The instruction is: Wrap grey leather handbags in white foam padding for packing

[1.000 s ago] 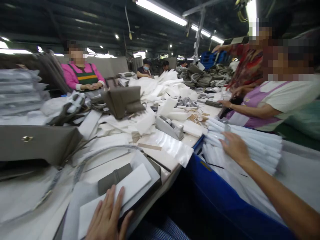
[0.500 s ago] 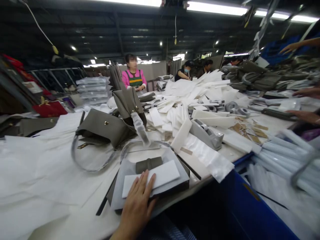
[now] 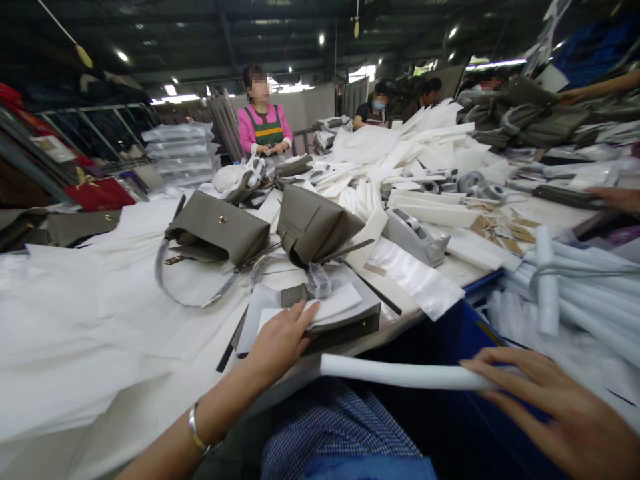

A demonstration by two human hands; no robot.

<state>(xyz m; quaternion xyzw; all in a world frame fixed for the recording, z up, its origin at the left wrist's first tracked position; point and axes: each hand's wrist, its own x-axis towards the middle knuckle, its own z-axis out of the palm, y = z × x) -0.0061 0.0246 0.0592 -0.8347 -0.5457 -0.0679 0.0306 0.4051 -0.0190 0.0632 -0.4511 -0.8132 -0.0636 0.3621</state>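
Observation:
My left hand [image 3: 280, 340] rests on a folded white foam sheet [image 3: 340, 303], its fingers stretched out flat. The sheet lies on a grey-brown handbag [image 3: 350, 327] on its side at the table's front edge, with a grey-white sheet over part of it. In my right hand [image 3: 545, 400] is a white foam tube [image 3: 400, 372], held by one end and pointing left across my lap. Just behind the lying bag stands another grey-brown handbag [image 3: 320, 227], tilted, with clear wrap hanging below it. A further handbag [image 3: 220, 227] with a wrapped strap sits to its left.
White sheets [image 3: 100, 320] cover the left of the table. A grey tape dispenser [image 3: 415, 237] stands right of the bags, before a heap of white foam pieces [image 3: 380, 153]. At right, a blue bin [image 3: 450, 333] adjoins several white tubes [image 3: 590, 280]. Co-workers stand across the table.
My right hand has come into view with a white foam tube. The upright handbag has tipped toward me and right. My left hand stays on the foam sheet, its fingers closer together.

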